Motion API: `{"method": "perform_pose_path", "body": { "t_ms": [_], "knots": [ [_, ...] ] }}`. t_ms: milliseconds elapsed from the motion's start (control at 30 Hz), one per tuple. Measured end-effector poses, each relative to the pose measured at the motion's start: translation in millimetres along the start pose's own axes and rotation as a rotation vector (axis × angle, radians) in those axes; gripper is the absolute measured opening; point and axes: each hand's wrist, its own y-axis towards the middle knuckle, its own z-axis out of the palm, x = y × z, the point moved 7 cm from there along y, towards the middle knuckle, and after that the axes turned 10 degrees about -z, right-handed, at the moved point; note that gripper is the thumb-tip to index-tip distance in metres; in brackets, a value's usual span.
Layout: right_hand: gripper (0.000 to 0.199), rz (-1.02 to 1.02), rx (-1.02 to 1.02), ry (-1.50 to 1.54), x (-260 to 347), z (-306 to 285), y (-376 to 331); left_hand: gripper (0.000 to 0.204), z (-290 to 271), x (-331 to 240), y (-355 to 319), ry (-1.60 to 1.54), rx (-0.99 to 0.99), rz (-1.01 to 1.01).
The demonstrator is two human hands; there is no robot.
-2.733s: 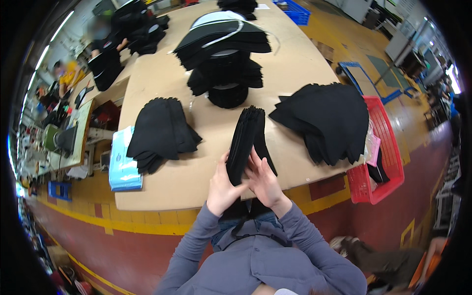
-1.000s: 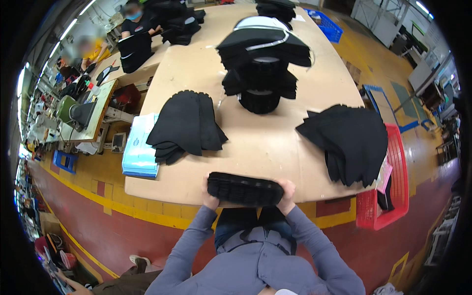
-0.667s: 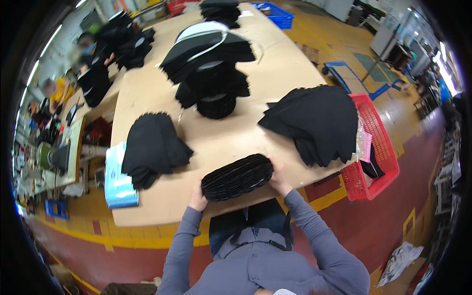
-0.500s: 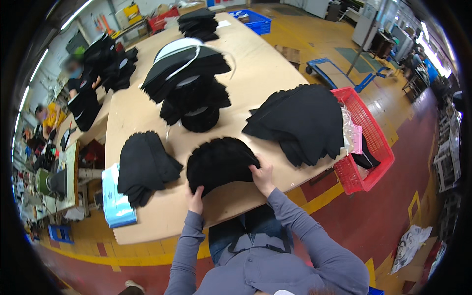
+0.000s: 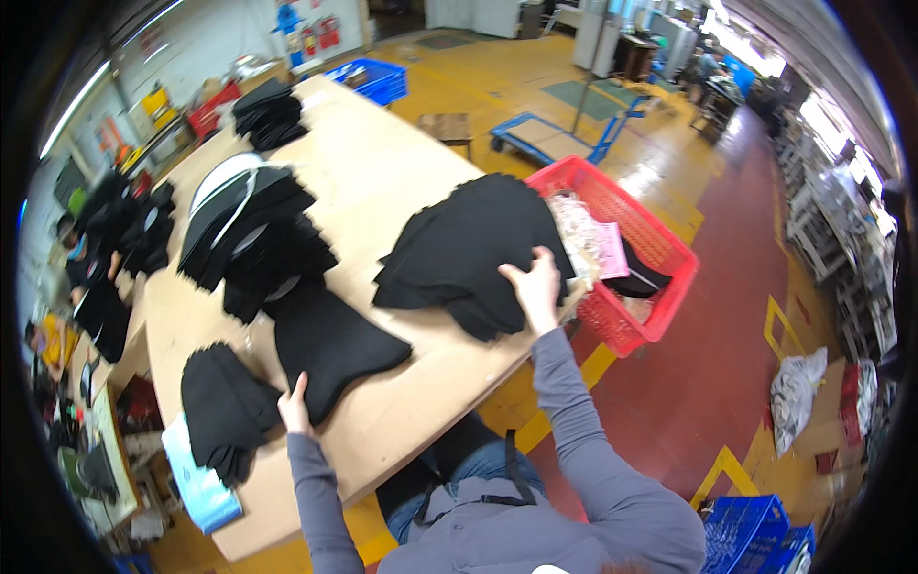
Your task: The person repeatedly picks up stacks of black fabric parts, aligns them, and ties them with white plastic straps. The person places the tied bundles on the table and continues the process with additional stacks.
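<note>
My left hand (image 5: 295,409) pinches the lower left edge of a black fabric piece (image 5: 330,349), thumb on top and its other fingers mostly hidden. That piece lies spread on the table, its far end against a tall stack of black fabric pieces (image 5: 251,222) tied with a white band. My right hand (image 5: 537,289) rests at the near right edge of a fanned pile of black fabric pieces (image 5: 469,249), thumb and fingers apart. Left of my left hand lies a smaller pile of black pieces (image 5: 222,402), partly over a light blue packet (image 5: 206,488).
A red plastic basket (image 5: 660,330) with a pink tag stands at the table's right edge. The pale table (image 5: 354,143) carries another black stack (image 5: 268,113) at its far end. Beyond are a blue crate (image 5: 387,84) and a blue cart (image 5: 545,143). Co-workers sit at far left.
My right hand has left the curved black fabric and moved right onto the fanned pile. The fabric now lies flatter, my left hand still on its edge. The view has swung right.
</note>
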Motion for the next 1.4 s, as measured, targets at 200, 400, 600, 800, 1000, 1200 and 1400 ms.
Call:
{"method": "perform_pose_path", "body": {
  "t_ms": [200,400,600,800,1000,1200,1400],
  "knots": [
    [0.034,-0.297,-0.071,0.215,42.4,7.0,37.6,0.042,-31.9,25.1,0.9,0.143,-0.033,0.108],
    [0.055,-0.124,0.225,0.511,-34.6,-23.4,102.2,0.04,-35.5,17.2,-89.8,0.217,-0.124,0.303],
    [0.082,0.121,0.372,0.425,-84.7,11.4,67.6,0.028,-58.7,9.4,-127.8,0.16,-0.101,0.222],
    [0.06,0.364,0.485,0.808,-26.8,-3.1,64.8,0.015,-10.4,-43.6,-155.4,0.157,-0.02,0.318],
    [0.052,0.146,0.302,0.751,-19.8,-12.3,42.8,0.018,82.0,-15.0,-174.3,-0.023,0.328,0.042],
    [0.023,-0.127,0.241,0.95,120.5,-74.5,-28.9,0.064,195.4,13.3,-214.6,-0.358,0.88,-0.383],
    [0.053,-0.123,0.376,1.262,141.3,-49.8,-94.6,0.053,174.5,-59.4,-197.8,-0.782,0.426,0.105]
  ]
}}
